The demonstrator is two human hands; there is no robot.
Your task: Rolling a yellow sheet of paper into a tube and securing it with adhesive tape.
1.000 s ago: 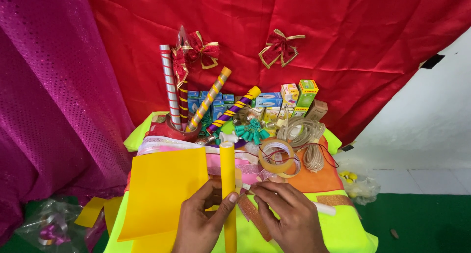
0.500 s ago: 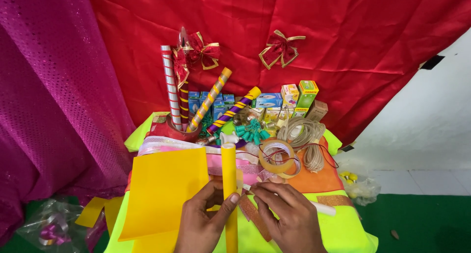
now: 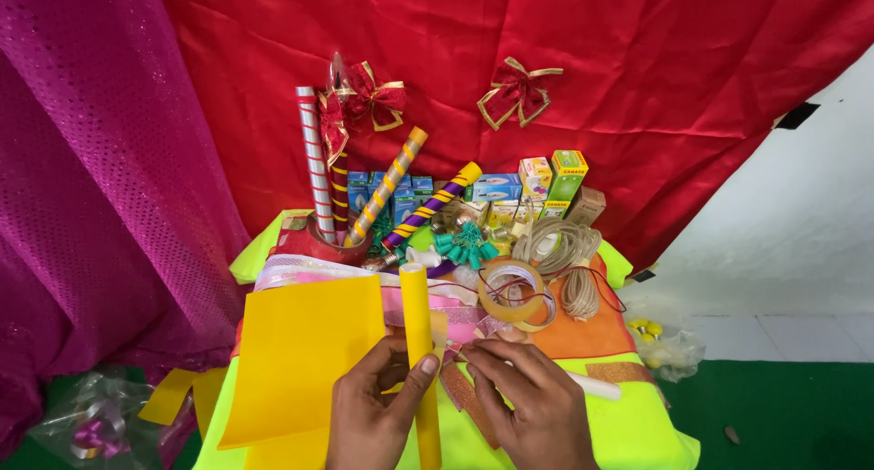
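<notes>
My left hand (image 3: 375, 413) grips a rolled yellow paper tube (image 3: 418, 320) that stands nearly upright, thumb pressed on its front. My right hand (image 3: 533, 406) is beside the tube on its right, fingertips pinched at a small piece of clear tape (image 3: 448, 347) near the tube's seam. A flat yellow sheet (image 3: 305, 352) lies just left of my left hand on the table. A roll of clear tape (image 3: 513, 292) rests behind my right hand.
Striped wrapped tubes (image 3: 391, 183) stand in a red cup (image 3: 330, 242). Small boxes (image 3: 546, 183), green bulbs (image 3: 464, 242), coiled twine (image 3: 560, 247) and a white stick (image 3: 592, 385) crowd the table. Red bows (image 3: 517, 89) hang on the red cloth. Purple curtain (image 3: 91, 206) at left.
</notes>
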